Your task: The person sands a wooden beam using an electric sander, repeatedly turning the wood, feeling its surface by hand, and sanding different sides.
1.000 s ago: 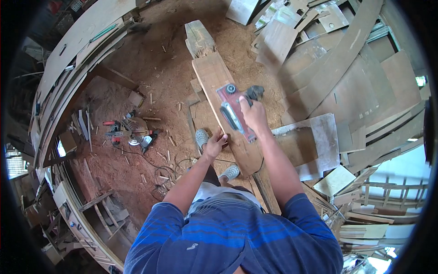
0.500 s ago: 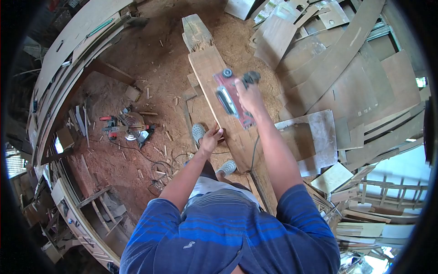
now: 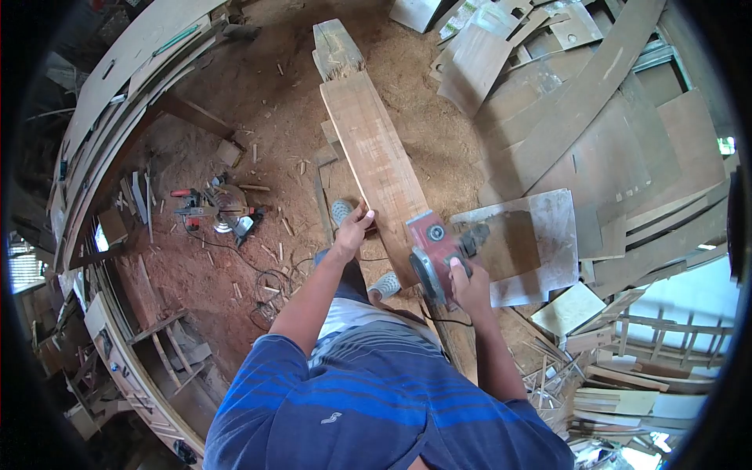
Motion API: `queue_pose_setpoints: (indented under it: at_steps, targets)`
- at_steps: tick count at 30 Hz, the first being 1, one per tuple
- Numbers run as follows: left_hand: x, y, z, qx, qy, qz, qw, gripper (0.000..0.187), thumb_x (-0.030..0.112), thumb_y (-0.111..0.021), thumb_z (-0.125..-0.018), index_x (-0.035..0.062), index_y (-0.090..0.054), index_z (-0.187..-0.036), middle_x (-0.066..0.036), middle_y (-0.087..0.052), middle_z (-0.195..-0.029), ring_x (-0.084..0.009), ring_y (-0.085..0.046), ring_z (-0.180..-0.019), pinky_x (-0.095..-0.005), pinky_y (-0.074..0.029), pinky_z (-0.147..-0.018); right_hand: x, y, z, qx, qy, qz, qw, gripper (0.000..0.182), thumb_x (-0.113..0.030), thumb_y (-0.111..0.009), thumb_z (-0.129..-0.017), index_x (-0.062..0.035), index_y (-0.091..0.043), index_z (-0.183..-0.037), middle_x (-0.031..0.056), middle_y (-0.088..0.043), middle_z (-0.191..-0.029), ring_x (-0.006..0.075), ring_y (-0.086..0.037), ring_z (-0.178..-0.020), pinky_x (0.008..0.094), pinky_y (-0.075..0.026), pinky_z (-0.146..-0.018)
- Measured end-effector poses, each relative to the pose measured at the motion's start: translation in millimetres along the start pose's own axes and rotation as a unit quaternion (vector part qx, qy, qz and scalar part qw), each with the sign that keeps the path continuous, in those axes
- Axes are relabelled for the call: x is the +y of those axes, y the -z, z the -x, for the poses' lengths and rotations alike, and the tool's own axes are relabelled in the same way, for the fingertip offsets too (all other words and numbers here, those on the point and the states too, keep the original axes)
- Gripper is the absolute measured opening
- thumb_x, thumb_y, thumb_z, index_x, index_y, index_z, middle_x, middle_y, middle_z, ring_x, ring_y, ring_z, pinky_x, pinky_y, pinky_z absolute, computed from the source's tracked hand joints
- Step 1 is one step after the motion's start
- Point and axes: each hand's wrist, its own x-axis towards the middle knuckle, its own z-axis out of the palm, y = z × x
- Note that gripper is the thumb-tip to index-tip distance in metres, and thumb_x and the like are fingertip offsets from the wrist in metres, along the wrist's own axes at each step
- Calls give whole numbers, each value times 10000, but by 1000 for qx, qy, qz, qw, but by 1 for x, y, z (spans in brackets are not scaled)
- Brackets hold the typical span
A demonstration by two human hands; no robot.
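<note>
Red electric hand planer point(image 3: 435, 257): located over the near end of the wooden plank point(image 3: 374, 149), toward its right side. The sole is hidden, so contact with the wood cannot be confirmed.

The fingers of the right hand point(image 3: 471, 290) are wrapped around the planer's rear handle, with the thumb along its top. The fingers of the left hand point(image 3: 356, 228) are at the left edge of the plank, slightly spread; whether they clasp it cannot be told.

A round black knob point(image 3: 435, 232) sits on the planer's front, and a black cord point(image 3: 448, 320) loops below the right wrist. The plank's upper face shows pale, uneven patches. The plank lies lengthwise away from the person, on a weathered beam point(image 3: 337, 48) whose rough end projects beyond it. Two patterned grey shoes point(image 3: 385, 285) are visible to the left of the plank.

Further out on the left, a power saw point(image 3: 225, 210) with a red handle stands on the brown floor point(image 3: 286, 149) among scattered offcuts. Right of the planer lies a white-stained panel point(image 3: 556, 227); beyond it, sheets and boards point(image 3: 603, 149) are heaped. At far left, stacked panels point(image 3: 117, 102) bear a teal object point(image 3: 176, 41).
</note>
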Motion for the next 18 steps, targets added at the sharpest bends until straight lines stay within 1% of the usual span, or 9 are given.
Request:
queue_pose_setpoints:
  at_steps: [2,5,7,8,10,11,13,15,18]
  targets:
    - [26,-13,18,4,11,42,999,509,240,-564,-1163,132,-464,-1650,18,-702,-1219,-136,-696,-1066,-337,-573,-977,-21,-15,-30,1,15,22,1000,403,-411,-650,-1081,-29,-697,-960,80,-634,-717,194,-606,-628,350,-451,-586]
    - [26,-9,17,-16,21,64,998,517,262,-548,-1170,151,-453,-1666,18,-702,-1234,-140,-692,-1099,-354,-565,-1008,-52,-45,-90,7,26,79,997,526,-468,-653,-1033,9,-787,-1209,307,-764,-955,461,-761,-943,499,-575,-851]
    - [33,-7,19,-35,19,76,996,558,282,-526,-1178,182,-397,-1711,-5,-699,-1300,-165,-683,-1176,-384,-542,-1085,-74,-66,-134,12,36,92,995,575,-524,-635,-1025,14,-802,-1143,332,-755,-985,508,-746,-991,535,-570,-878]
    - [26,-4,13,-34,22,72,997,568,279,-525,-1178,188,-380,-1720,-15,-697,-1327,-176,-679,-1199,-390,-537,-1101,-87,-76,-155,12,47,88,995,596,-543,-624,-1023,16,-807,-1116,335,-754,-980,513,-744,-993,543,-568,-888]
    - [1,9,-4,-28,27,63,997,590,274,-522,-1178,200,-345,-1737,-35,-691,-1383,-199,-670,-1246,-403,-527,-1131,-105,-96,-196,13,71,72,995,551,-533,-632,-1034,-1,-763,-979,228,-690,-834,391,-674,-802,480,-512,-736]
    - [5,10,-2,-44,29,58,997,620,262,-513,-1181,209,-290,-1756,-59,-659,-1471,-232,-654,-1295,-419,-519,-1150,-108,-106,-218,17,82,59,995,518,-502,-650,-1047,-21,-715,-869,118,-628,-694,263,-607,-609,409,-459,-575]
    - [13,8,3,-48,40,86,994,640,208,-511,-1178,66,-245,-1742,-60,-448,-1675,-197,-431,-1507,-363,-340,-1258,-129,-123,-248,21,72,71,995,571,-529,-624,-1040,5,-737,-873,180,-656,-736,330,-640,-709,442,-487,-663]
    - [20,5,8,-51,50,110,991,636,155,-507,-1175,9,-244,-1735,-64,-316,-1790,-172,-308,-1618,-330,-224,-1323,-150,-141,-280,31,69,91,993,696,-589,-576,-1022,67,-801,-957,342,-744,-869,507,-755,-938,535,-581,-881]
    - [28,5,13,-68,32,89,993,620,194,-507,-1178,56,-283,-1739,-57,-404,-1742,-185,-385,-1577,-350,-298,-1298,-197,-151,-309,-18,50,78,996,752,-614,-562,-1021,85,-782,-849,279,-733,-707,429,-776,-717,490,-616,-774]
